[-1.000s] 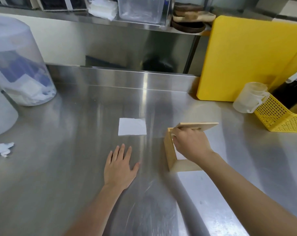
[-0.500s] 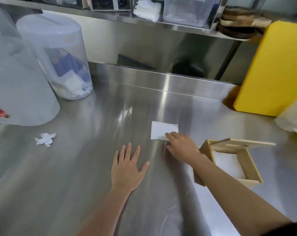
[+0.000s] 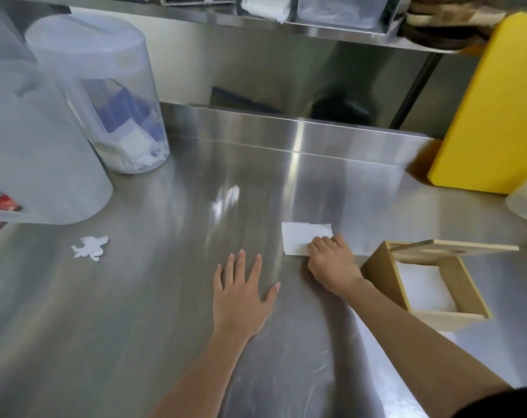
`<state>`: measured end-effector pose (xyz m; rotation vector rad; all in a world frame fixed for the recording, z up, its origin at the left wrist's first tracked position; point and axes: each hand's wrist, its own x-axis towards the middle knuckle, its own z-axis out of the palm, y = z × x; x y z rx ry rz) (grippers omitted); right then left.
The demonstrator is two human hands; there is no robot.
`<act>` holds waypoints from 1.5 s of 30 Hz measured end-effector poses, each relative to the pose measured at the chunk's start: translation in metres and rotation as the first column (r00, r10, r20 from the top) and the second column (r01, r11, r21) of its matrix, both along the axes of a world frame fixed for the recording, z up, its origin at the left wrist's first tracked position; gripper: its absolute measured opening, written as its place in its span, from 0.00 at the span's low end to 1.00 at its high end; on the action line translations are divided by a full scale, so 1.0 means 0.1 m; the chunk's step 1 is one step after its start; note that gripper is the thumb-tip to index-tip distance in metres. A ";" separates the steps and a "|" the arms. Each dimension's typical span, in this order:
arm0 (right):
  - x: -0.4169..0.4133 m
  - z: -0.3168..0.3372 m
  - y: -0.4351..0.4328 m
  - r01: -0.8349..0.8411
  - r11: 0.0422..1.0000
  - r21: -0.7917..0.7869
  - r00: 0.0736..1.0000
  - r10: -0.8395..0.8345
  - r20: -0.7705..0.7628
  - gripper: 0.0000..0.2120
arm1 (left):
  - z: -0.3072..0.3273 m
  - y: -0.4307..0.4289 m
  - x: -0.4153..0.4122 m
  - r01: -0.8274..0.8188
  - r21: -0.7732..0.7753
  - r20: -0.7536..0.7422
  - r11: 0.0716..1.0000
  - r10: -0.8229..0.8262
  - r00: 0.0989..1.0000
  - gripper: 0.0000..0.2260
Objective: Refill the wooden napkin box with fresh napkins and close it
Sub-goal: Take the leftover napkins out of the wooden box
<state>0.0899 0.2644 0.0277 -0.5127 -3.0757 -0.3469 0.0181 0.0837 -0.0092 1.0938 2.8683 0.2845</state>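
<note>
— White napkin (image 3: pixel 301 238) under the right hand (image 3: pixel 331 265), see it? The fingers (image 3: pixel 319 245) are curling down onto its near right corner, pressing it against the counter (image 3: pixel 165 297).

— Is the hand actually gripping it?

— I cannot tell. The fingertips are lying on the paper, bent together, but whether they are pinching an edge is hidden by the knuckles. The rest of the napkin is lying flat, sticking out to the left and away from the hand.

— And the left hand (image 3: pixel 241 292)?

— Resting palm down on the bare steel, fingers spread apart, holding nothing. It is sitting just left of the right hand, not touching the napkin.

— Where is the box (image 3: pixel 385 279)?

— Just right of the right wrist, standing on the counter. Its lid (image 3: pixel 455 247) is lying askew across the far edge, leaving the top open, and white napkins (image 3: pixel 422 288) are showing inside.

— Anything else around?

— A crumpled white scrap (image 3: pixel 90 246) is lying well off to the left. Two big cloudy plastic tubs (image 3: pixel 105 95) are standing at the far left, a yellow board (image 3: pixel 491 110) is leaning at the far right, and a shelf (image 3: pixel 331 31) is running above the back edge.
</note>
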 end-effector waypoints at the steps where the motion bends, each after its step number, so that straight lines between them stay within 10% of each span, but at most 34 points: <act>1: 0.04 0.01 -0.02 0.030 0.999 -0.042 0.999 -0.031 -0.020 0.12 | 0.01 0.00 0.00 0.007 -0.013 0.003 1.000 -0.007 1.000 0.33; 13: 0.68 0.63 -0.19 0.125 0.747 -0.653 0.926 -0.324 -0.194 0.08 | 0.06 -0.01 0.01 0.023 -0.074 0.022 0.997 -0.022 1.000 0.35; 31: 1.59 1.25 0.57 0.234 0.417 -0.878 0.921 -0.385 0.062 0.12 | 0.28 0.42 0.52 0.085 -0.013 0.144 0.996 -0.082 0.986 0.33; 45: 1.42 0.58 0.79 0.366 0.850 -0.380 0.928 -0.364 0.079 0.12 | 0.24 0.56 0.60 0.037 0.012 0.077 0.999 -0.038 0.996 0.33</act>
